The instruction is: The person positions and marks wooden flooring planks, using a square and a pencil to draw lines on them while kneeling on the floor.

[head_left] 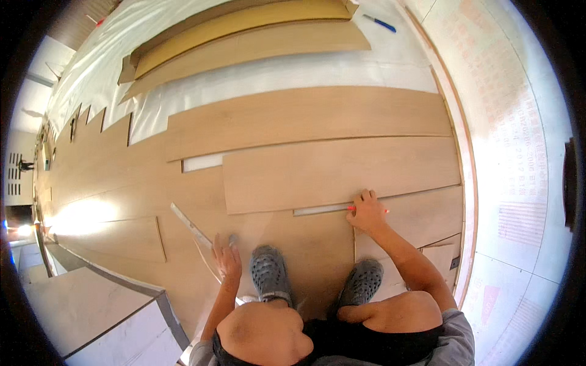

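My right hand [370, 212] is closed round a red pencil [351, 208], whose two ends stick out either side of the fingers. It rests at the near edge of a loose wood-look floor plank [342, 171]. Just under that edge, a narrow pale gap [320, 210] shows between the boards. Lower left, my left hand [227, 261] lies low over the laid flooring with its fingers stretched out. Beside it runs a long thin pale strip [190, 224]. A small greyish spot lies by its fingertips, too unclear to name.
Another plank [311, 116] lies farther out, beyond it white underlay sheeting [397, 67]. An opened long carton [244, 33] and a blue utility knife [380, 23] rest there. A pale wall [506, 183] stands at right. Large boxes or slabs [97, 305] are stacked lower left.
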Action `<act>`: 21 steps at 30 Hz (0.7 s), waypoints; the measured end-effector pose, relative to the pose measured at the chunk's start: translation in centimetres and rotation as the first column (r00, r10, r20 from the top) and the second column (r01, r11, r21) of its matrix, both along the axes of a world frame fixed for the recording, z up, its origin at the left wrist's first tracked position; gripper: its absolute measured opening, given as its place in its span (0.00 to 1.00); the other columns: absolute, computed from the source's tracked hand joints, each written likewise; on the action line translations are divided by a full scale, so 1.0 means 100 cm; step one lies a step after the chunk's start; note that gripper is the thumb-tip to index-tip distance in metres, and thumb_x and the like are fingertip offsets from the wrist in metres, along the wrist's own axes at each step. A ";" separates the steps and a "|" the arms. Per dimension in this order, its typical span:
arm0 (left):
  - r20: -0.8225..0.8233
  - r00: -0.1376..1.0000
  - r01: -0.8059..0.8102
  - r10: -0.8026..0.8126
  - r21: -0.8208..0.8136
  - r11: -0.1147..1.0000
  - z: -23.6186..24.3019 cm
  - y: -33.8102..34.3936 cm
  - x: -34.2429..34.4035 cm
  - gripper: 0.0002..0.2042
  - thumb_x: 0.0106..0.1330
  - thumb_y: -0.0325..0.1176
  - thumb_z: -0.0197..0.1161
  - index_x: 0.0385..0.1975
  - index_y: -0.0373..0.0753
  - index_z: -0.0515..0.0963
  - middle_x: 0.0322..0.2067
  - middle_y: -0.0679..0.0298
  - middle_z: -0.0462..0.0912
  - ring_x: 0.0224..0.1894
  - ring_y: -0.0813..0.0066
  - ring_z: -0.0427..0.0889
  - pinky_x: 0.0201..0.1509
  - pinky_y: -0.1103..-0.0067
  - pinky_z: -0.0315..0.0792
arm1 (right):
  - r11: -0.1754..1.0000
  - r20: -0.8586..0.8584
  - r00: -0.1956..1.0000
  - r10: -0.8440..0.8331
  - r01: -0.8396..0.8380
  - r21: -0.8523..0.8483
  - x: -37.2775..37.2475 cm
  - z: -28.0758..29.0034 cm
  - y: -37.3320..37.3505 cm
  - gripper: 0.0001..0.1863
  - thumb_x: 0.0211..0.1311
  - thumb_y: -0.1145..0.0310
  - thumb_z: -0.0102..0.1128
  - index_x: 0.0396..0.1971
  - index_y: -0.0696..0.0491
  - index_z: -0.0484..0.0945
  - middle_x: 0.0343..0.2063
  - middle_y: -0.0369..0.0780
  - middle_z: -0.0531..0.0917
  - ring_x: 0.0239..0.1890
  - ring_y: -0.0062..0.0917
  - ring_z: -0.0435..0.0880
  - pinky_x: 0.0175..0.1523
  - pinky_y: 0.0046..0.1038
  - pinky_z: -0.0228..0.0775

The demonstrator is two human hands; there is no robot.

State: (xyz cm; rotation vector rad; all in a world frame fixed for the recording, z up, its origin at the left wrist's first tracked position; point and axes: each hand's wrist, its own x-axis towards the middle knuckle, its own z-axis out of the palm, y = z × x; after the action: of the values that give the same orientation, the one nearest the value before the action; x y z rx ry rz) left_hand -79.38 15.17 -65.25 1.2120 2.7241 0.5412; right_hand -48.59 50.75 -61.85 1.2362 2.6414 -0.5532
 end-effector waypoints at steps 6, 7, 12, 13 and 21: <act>0.207 0.954 0.210 -0.216 0.051 0.976 0.017 0.081 0.028 0.21 0.66 0.32 0.60 0.59 0.35 0.73 0.62 0.46 0.70 0.64 0.41 0.67 0.69 0.54 0.60 | 0.998 0.037 0.999 -0.012 0.014 -0.057 -0.002 -0.002 0.016 0.20 0.51 0.58 0.62 0.39 0.58 0.75 0.36 0.49 0.81 0.44 0.43 0.81 0.44 0.47 0.76; 0.245 0.917 0.288 -0.315 0.141 0.947 0.013 0.091 0.033 0.21 0.66 0.33 0.60 0.59 0.35 0.73 0.61 0.47 0.71 0.64 0.43 0.68 0.69 0.55 0.61 | 0.999 0.035 0.999 -0.006 0.008 -0.035 -0.004 -0.004 0.018 0.19 0.52 0.58 0.61 0.38 0.58 0.75 0.35 0.48 0.81 0.42 0.43 0.82 0.43 0.47 0.76; 0.568 0.658 0.451 -0.494 0.228 0.863 -0.003 0.140 0.091 0.26 0.70 0.44 0.59 0.60 0.30 0.70 0.59 0.45 0.75 0.63 0.52 0.71 0.69 0.63 0.64 | 1.000 -0.062 0.998 -0.010 0.012 0.026 -0.050 0.011 0.035 0.15 0.56 0.60 0.59 0.36 0.57 0.74 0.34 0.48 0.82 0.38 0.45 0.82 0.41 0.47 0.75; 0.809 0.470 0.364 -0.354 0.188 0.912 0.002 0.157 0.102 0.27 0.70 0.45 0.60 0.60 0.29 0.70 0.59 0.46 0.75 0.62 0.55 0.73 0.68 0.65 0.65 | 0.999 -0.075 0.997 -0.017 0.020 0.036 -0.069 0.018 0.039 0.15 0.56 0.60 0.59 0.35 0.56 0.73 0.34 0.48 0.81 0.38 0.45 0.82 0.42 0.47 0.75; 0.930 0.364 -0.146 0.046 0.008 0.989 -0.015 0.180 0.045 0.29 0.67 0.49 0.65 0.56 0.28 0.72 0.44 0.56 0.81 0.46 0.67 0.78 0.52 0.68 0.73 | 0.999 -0.697 0.717 0.029 -0.051 -0.011 -0.160 0.054 0.005 0.16 0.58 0.66 0.61 0.45 0.54 0.77 0.42 0.45 0.83 0.43 0.45 0.82 0.48 0.40 0.76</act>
State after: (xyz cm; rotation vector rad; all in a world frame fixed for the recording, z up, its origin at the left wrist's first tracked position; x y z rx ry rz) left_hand -74.92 33.21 -66.70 0.4305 1.7350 0.9927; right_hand -64.55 51.28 -56.50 1.1018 3.2196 -1.2698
